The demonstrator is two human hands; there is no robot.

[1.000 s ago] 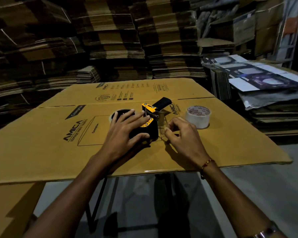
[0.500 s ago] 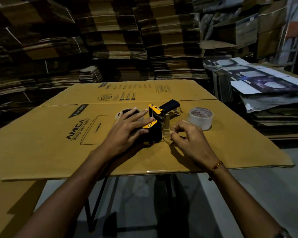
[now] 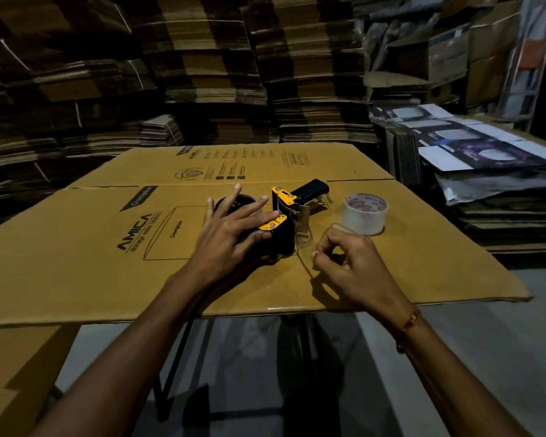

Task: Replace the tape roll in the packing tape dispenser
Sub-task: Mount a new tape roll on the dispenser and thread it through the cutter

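Observation:
A black packing tape dispenser [image 3: 285,229] with yellow plates lies on its side on a flattened cardboard box [image 3: 85,247], its handle [image 3: 312,188] pointing away. A dark-cored tape roll [image 3: 234,199] sits in it, partly hidden. My left hand [image 3: 230,236] presses down on the roll and dispenser with its fingers spread. A strip of clear tape [image 3: 304,236] comes out of the dispenser's mouth. My right hand [image 3: 352,266] is just right of it, thumb and forefinger pinched on the tape's end. A second clear tape roll [image 3: 364,213] stands beyond my right hand.
The cardboard sheet rests on a stand with black legs [image 3: 183,348]; its near edge is close to me. Tall stacks of flattened cartons [image 3: 208,74] wall the back and left. A pile of printed cartons [image 3: 486,152] stands at the right.
My right hand has drawn back from the dispenser's mouth toward me and to the right, with the tape end pinched in it. My left hand stays pressed on the dispenser.

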